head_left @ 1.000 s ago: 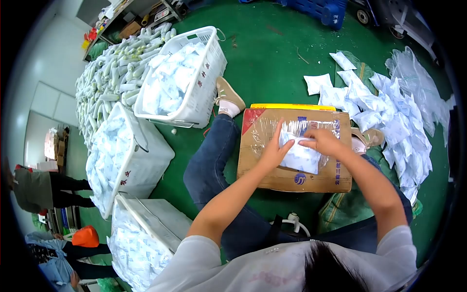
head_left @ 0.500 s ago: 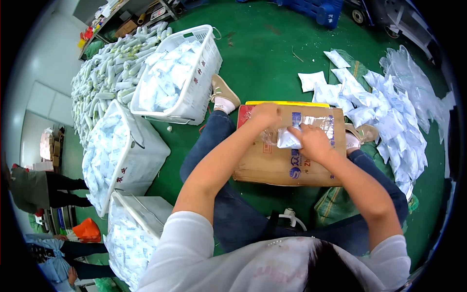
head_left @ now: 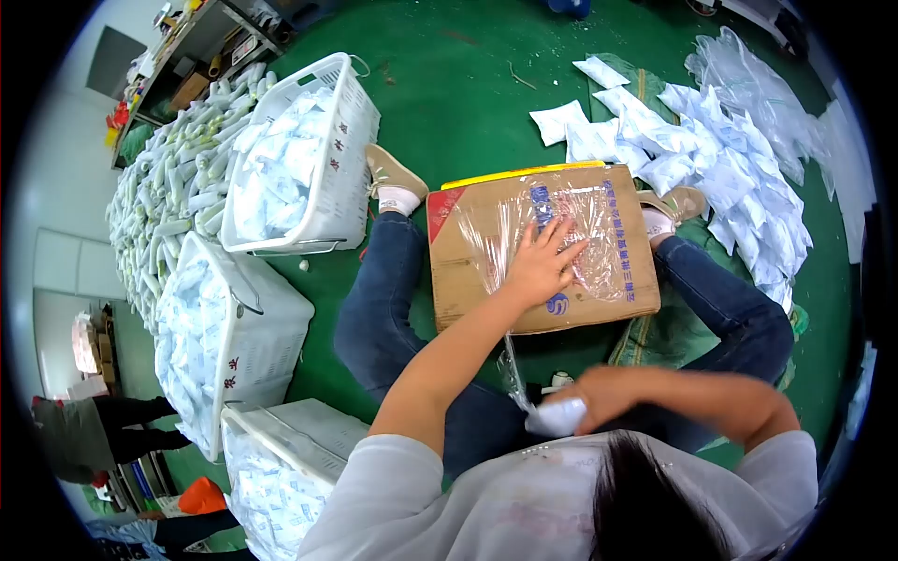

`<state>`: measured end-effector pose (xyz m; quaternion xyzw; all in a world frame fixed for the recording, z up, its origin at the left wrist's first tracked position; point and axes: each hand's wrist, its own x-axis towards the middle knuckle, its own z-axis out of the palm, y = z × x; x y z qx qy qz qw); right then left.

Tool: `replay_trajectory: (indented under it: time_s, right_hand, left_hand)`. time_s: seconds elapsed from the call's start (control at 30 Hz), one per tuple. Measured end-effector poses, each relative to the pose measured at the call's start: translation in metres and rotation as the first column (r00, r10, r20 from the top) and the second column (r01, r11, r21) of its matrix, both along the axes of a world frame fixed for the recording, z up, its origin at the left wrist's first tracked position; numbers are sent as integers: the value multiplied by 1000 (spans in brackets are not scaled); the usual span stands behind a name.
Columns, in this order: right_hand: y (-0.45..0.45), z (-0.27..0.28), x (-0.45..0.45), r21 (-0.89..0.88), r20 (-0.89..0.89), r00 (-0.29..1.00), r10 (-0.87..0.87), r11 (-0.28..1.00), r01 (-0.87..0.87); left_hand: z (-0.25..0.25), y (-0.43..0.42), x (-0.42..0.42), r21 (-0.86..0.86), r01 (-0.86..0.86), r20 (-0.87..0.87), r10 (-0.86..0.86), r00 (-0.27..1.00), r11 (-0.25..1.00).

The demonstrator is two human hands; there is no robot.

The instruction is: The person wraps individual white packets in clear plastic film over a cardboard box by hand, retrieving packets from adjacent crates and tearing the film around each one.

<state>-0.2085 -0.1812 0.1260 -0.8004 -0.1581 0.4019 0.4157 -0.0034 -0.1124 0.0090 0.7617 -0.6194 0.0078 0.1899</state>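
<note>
And the white packet point(head_left: 555, 417) is off the box! Half a second ago it sat over the cardboard box point(head_left: 458, 290) between the two hands; now it's down by the lap, past the box's near edge, with the right hand point(head_left: 603, 397) at its end. That hand is a blur. The fingers look closed on the packet, though exactly how each one sits I can't tell.

Over on the box, the left hand point(head_left: 543, 265) has changed its job too. A moment ago it was up near the red corner; now it lies flat across the middle, fingers spread wide, pinching nothing, pressed on the clear plastic film point(head_left: 603, 266). From under that wrist a twisted strand of film point(head_left: 511, 365) runs over the near edge and straight down to the packet, and it looks taut.

So what does that mean? The packet and the film appear to be joined, and the palm seems to be bracing the sheet against the right hand's pull. One hand anchors, one draws: that's how I read it.

Around them, little difference: the packet pile point(head_left: 739, 196) lies on the green floor point(head_left: 449, 103) to the right, the loaded white crates point(head_left: 348, 140) to the left.
</note>
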Motion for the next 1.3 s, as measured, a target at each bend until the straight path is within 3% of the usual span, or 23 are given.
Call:
replay_trajectory:
  time_s: [0.13,0.23,0.3,0.33,0.4,0.43,0.5,0.57,0.6,0.67,0.7,0.77,0.8,0.83,0.9,0.93,0.97,1.03,1.1,1.17,1.2,1.27,1.3]
  right_hand:
    - [-41,29,-54,181,-228,922,-314,917,357]
    - [-78,56,-95,196,-466,701,-540,710,677]
    - [-93,68,-119,119,-380,768,-516,796,594]
    - [-103,69,-141,182,-499,731,-466,768,614]
    - [-107,88,-179,326,-562,586,-583,495,805]
    - [-99,109,-189,392,-575,487,-657,302,869]
    - [-105,123,-211,229,-609,167,-775,30,973]
    - [-108,126,-193,154,-493,99,-865,25,988]
    - [-108,117,-180,175,-391,162,-906,99,980]
    - [-98,104,-141,205,-138,347,-928,316,926]
    - [-89,103,-119,210,9,453,-892,444,871]
    - [-91,111,-68,-19,239,811,-534,832,554]
    - [-88,116,-44,-132,353,848,-395,876,463]
    - [-81,127,-25,-174,450,820,-355,865,470]
    - [-73,113,2,242,496,271,-825,430,870]
    - [-78,121,13,393,552,58,-831,322,861]
    - [-86,106,18,466,613,42,-789,404,787]
    - [-55,65,36,564,136,286,-949,311,765]
    - [2,21,58,607,-558,258,-788,-176,775]
    - [-8,6,72,503,-794,311,-523,-276,819]
    - [-2,-7,84,481,-856,322,-404,-395,783]
    - [5,-22,103,436,-900,360,-245,-533,725]
    - [-5,-26,113,596,-744,388,-544,-279,753]
  left_hand:
    - [13,8,-1,-35,17,-115,-21,993,999]
    - [9,11,11,-141,-93,-438,22,899,986]
    - [3,18,11,-127,-31,-273,-5,962,991]
    - [7,27,10,-88,64,-201,-81,976,994]
    - [18,40,7,-105,157,-153,-172,973,982]
    - [10,44,5,-198,-6,-244,-43,969,980]
    - [-13,39,0,-327,-290,-452,121,884,899]
    - [60,38,-31,-351,-379,-623,89,777,856]
    - [91,42,-61,-318,-297,-720,-26,693,901]
    - [157,40,-115,-335,-102,-708,-179,683,937]
    - [178,36,-137,-355,13,-601,-238,763,935]
    - [175,36,-161,-132,-132,-807,-29,590,983]
    - [171,39,-149,-82,-155,-908,-9,418,984]
    - [154,43,-136,-124,-215,-906,-22,423,969]
    - [119,55,-109,-7,-436,-994,41,101,900]
    - [126,63,-102,86,-583,-995,98,-12,808]
    - [133,70,-93,178,-698,-984,124,-128,693]
    - [129,82,-77,192,-785,-979,54,-199,589]
    - [121,81,-74,189,-796,-912,-197,-359,575]
    - [123,95,-69,60,-718,-772,-424,-474,693]
    - [109,104,-66,184,-694,-769,-339,-543,696]
    - [98,112,-62,102,-638,-685,-412,-601,763]
    - [95,114,-55,61,-613,-637,-443,-631,787]
